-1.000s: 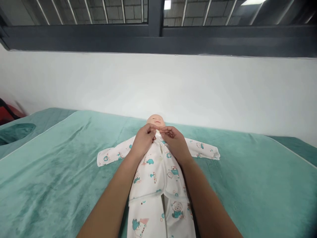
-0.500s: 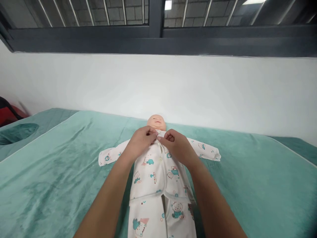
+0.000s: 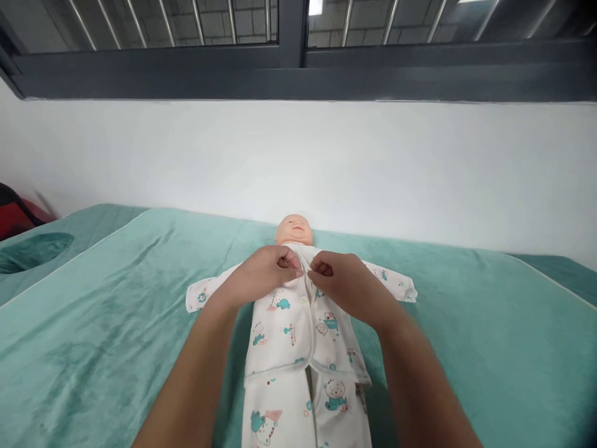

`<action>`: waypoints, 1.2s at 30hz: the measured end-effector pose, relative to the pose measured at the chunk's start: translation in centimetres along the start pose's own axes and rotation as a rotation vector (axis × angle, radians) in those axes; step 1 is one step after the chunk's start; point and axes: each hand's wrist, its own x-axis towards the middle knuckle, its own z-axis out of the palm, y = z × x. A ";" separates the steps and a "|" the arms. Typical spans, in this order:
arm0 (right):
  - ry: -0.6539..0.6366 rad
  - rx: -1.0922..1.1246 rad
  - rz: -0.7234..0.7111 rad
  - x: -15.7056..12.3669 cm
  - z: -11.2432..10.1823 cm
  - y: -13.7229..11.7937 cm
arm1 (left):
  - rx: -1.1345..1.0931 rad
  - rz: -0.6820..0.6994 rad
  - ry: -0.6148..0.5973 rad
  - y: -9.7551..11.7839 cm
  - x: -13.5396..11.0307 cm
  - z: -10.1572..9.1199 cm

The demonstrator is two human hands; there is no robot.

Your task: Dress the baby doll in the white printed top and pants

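A baby doll (image 3: 295, 229) lies on its back, its head toward the wall. It wears a white baby jacket (image 3: 280, 336) with small animal prints, its sleeves spread to both sides. My left hand (image 3: 268, 270) pinches the jacket's front edge on the upper chest. Opposite it, my right hand (image 3: 342, 280) is closed on the other front edge, fingertips almost meeting the left ones. Below them, a pale fastener shows on the front opening. White printed trousers (image 3: 280, 414) lie under the jacket's hem. What sits right between my fingertips is too small to make out.
A green plush cover (image 3: 480, 348) spreads under the doll. Behind it rises a white wall (image 3: 298, 162), with a dark-framed barred window (image 3: 291, 68) above. At the far left are a dark green hollow (image 3: 35, 252) and a red and black object (image 3: 18, 211).
Both hands have moved slightly down the jacket front, from the collar to the upper chest. The wrists have spread outward, and the doll's neckline shows more.
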 end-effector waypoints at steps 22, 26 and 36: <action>-0.162 0.779 0.128 1.5 1.8 2.4 | -0.302 -0.049 0.035 -0.5 0.8 0.6; -0.174 0.786 0.113 1.6 1.8 2.8 | -0.288 -0.057 0.018 -0.6 1.1 0.6; -0.063 0.526 0.019 1.3 1.8 2.6 | -0.304 -0.070 0.016 -0.4 1.0 0.5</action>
